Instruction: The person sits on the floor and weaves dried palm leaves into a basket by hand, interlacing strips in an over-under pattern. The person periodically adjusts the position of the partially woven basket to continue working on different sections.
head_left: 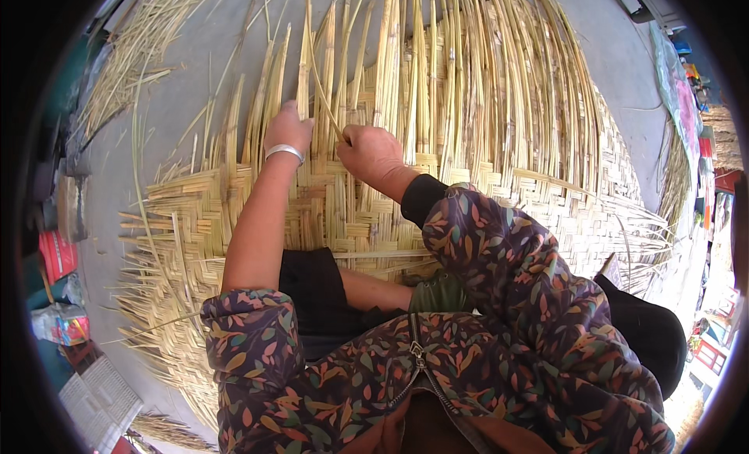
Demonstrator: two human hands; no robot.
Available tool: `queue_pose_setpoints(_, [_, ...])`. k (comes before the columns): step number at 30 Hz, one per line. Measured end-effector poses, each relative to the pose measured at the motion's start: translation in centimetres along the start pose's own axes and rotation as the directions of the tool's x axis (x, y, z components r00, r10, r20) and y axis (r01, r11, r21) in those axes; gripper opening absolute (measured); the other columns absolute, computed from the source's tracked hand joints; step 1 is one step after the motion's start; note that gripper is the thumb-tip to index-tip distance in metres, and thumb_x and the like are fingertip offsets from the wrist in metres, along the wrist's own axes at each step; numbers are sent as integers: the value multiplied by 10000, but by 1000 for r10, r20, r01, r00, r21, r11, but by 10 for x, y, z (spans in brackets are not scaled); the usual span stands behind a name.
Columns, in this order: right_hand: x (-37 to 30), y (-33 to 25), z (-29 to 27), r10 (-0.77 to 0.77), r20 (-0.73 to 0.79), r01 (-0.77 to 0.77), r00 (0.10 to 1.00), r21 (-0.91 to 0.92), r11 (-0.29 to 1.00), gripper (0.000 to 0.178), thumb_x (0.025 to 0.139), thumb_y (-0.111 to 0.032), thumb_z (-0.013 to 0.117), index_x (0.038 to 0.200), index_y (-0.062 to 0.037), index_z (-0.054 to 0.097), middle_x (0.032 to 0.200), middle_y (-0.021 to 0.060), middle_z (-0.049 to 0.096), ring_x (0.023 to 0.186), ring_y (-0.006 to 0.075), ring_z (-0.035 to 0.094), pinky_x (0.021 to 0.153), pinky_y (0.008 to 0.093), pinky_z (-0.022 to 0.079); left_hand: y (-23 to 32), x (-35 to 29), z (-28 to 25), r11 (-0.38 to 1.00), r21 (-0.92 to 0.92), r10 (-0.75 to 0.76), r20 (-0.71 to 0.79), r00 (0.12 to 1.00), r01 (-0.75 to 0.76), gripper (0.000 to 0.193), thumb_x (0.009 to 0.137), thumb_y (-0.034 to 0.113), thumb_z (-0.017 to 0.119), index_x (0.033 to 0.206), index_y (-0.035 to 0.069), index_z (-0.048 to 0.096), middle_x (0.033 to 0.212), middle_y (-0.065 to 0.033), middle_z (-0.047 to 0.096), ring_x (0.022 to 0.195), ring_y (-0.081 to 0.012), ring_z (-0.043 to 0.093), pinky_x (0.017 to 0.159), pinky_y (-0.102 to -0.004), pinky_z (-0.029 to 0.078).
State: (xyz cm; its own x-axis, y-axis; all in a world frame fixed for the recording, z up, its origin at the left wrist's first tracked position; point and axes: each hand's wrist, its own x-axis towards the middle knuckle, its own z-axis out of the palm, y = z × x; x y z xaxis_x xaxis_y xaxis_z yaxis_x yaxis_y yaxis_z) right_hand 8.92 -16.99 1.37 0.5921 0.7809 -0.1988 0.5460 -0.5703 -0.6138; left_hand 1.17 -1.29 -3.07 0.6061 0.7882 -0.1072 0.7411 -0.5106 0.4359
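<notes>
A large woven bamboo mat (538, 212) lies on the grey ground under me, with many loose bamboo strips (484, 87) standing out from its far edge. My left hand (287, 130), with a silver bracelet on its wrist, presses down on upright strips at the weave's edge. My right hand (370, 151) sits just to the right of it, fingers closed on a thin bamboo strip (324, 95) that slants up and left. My knees and floral jacket fill the lower part of the view.
A bundle of spare bamboo strips (129, 60) lies on the concrete at the upper left. Bags and a red container (58, 255) sit at the left edge. Colourful cloth and clutter (690, 103) line the right side.
</notes>
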Motion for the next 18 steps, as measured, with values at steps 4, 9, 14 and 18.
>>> queue_pose_setpoints(4, [-4,9,-2,-76,-50,79,996,61,995,202,797,-258,561,788,-63,616,706,162,613,686,361,593,639,447,477,22,-5,-11,964,225,153,-46,987,-139,327,801,197,627,1100,70,590,1095,-186,575,950,-346,592,811,-447,484])
queue_pose_setpoints(9, [-10,8,-6,-74,-45,80,996,129,988,192,793,-240,588,795,-50,611,691,166,604,680,360,591,632,438,473,9,13,-10,796,478,375,89,923,-370,148,830,127,523,931,84,622,1046,-154,567,876,-334,616,742,-422,519])
queue_pose_setpoints(14, [-12,9,-10,-83,-28,87,996,180,980,202,800,-240,535,778,-54,613,779,188,627,760,382,602,705,467,483,20,24,-37,938,34,318,314,894,-346,213,832,149,538,1007,99,648,795,-116,645,688,-297,597,667,-384,480])
queue_pose_setpoints(18, [-15,7,-10,-85,-38,91,996,206,974,194,798,-233,549,772,-50,608,790,182,626,757,382,599,702,466,480,14,34,-12,963,-247,225,493,840,-113,177,808,86,558,949,19,642,754,-86,624,630,-148,553,584,-293,465])
